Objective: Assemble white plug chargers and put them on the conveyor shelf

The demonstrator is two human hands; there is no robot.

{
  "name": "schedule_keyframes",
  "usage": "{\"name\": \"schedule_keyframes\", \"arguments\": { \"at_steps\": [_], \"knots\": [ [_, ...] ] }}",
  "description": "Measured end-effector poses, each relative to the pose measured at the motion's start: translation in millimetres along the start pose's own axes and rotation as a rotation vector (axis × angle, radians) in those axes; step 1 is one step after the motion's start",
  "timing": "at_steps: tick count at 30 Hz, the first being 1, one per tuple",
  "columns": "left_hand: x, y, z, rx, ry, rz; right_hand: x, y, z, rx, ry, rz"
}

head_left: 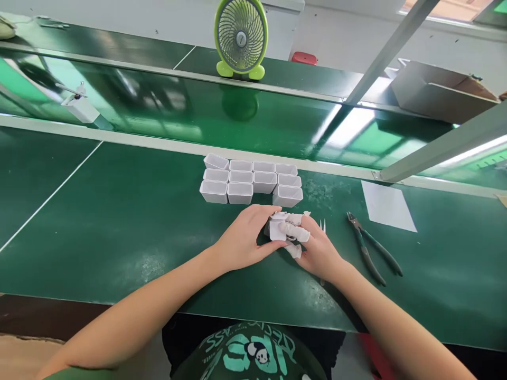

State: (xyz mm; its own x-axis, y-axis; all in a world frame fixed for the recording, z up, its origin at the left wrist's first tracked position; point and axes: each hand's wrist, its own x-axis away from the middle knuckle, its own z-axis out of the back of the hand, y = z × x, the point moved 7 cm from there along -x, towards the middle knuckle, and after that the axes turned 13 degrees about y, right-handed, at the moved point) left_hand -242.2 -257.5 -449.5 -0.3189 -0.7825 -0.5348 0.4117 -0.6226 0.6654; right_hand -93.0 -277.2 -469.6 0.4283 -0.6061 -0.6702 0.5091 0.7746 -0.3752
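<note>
Both hands meet at the middle of the green bench, near its front edge, and between them sits a small white plastic box (276, 228). The left hand (241, 240) curls round the box's left side, fingers wrapped over the top, thumb underneath. The right hand (317, 250) presses in from the other side, its fingers (295, 231) wearing white finger covers and laid across the box's face, so both hands are closed on the one piece. Whether the box rests on the bench or is lifted just clear of it, I cannot tell.

Just beyond the hands, toward the bench's far rail, stands a block of matching white boxes (251, 179), open tops up, packed side by side in three rows; the front row has a gap in it, left of its rightmost box. A small white pronged scrap (322, 225) lies just beside the right hand. Further right, well clear of the hand, a pair of dark-handled pliers (370, 248) lies on the bench, handles spread. Beyond that, a white sheet of paper (388, 206) lies flat near the rail. On the far side, past the shiny conveyor strip, a lime green fan (241, 37) stands upright, and a grey cardboard bin (431, 89) sits toward the far right corner
</note>
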Motion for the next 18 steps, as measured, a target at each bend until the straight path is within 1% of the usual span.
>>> {"name": "schedule_keyframes", "arguments": {
  "at_steps": [4,7,9,11,13,16,18],
  "knots": [
    [1,-2,-1.6,0.03,0.065,-0.007,1,1,-2,-0.056,-0.022,-0.053],
    [1,-2,-2.0,0.027,0.066,0.017,-1,1,-3,-0.061,-0.024,-0.071],
    [0,-2,0.2,0.028,0.064,0.033,-3,1,-3,-0.056,-0.024,-0.071],
    [-1,-2,6.3,0.068,0.105,0.042,-2,-2,-2,-0.061,-0.037,-0.076],
    [-1,-3,16.9,0.162,0.223,0.053,1,-4,3,-0.087,-0.014,-0.105],
    [4,-11,33.5,0.302,0.469,0.086,10,-6,16,-0.122,0.094,-0.206],
    [6,-16,38.5,0.338,0.574,0.112,15,-7,17,-0.115,0.102,-0.258]
  ]
}}
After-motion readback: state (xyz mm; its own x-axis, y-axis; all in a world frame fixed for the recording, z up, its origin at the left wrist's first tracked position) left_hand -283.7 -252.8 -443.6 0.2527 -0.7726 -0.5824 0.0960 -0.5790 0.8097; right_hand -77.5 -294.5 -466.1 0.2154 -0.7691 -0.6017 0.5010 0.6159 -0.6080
